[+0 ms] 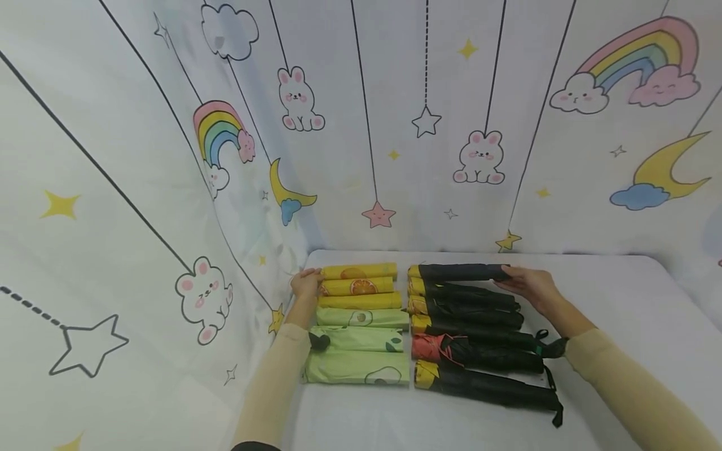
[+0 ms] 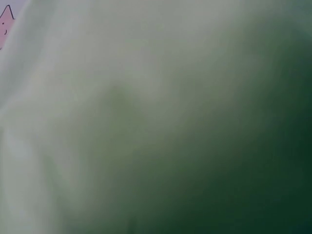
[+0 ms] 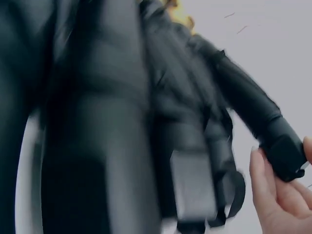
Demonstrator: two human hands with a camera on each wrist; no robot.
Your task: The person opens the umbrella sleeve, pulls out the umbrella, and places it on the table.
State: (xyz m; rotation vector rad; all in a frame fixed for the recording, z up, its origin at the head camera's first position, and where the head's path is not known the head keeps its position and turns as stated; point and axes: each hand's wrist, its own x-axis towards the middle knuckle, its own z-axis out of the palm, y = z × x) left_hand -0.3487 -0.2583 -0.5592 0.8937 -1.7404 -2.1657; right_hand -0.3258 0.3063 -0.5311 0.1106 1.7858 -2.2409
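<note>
In the head view, a column of black folded umbrellas with yellow or red ends lies on the right. My right hand (image 1: pixel 527 285) is at the right end of the farthest black umbrella (image 1: pixel 459 272). The right wrist view shows thumb and fingers (image 3: pixel 262 187) pinching that end. To the left lies a column of long narrow bundles, yellow with orange-slice prints and pale green with avocado prints. My left hand (image 1: pixel 306 283) touches the left end of the farthest yellow bundle (image 1: pixel 361 271); its finger grip is unclear. Only blurred green fabric (image 2: pixel 122 122) fills most of the left wrist view.
The bundles and umbrellas lie on a white-covered table (image 1: pixel 620 300). A red-ended umbrella (image 1: pixel 431 346) is among the nearer ones, and wrist loops trail at several right ends. White curtains (image 1: pixel 338 156) with rabbits, stars and rainbows stand behind and at left.
</note>
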